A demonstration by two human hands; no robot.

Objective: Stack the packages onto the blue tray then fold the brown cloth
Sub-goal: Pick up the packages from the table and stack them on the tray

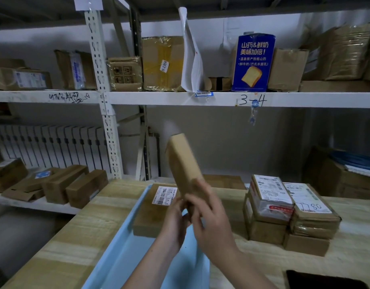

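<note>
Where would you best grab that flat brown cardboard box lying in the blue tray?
Probably by the two long sides of the flat brown cardboard box, coming from above: it lies flat in the light blue plastic tray with its labelled top exposed, and its underside can't be reached.

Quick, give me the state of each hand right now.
Left hand: closed on the lower end of the long brown cardboard package.
Right hand: closed on the same package.

Head-worn view, forward-down, close over table [61, 236]
</note>
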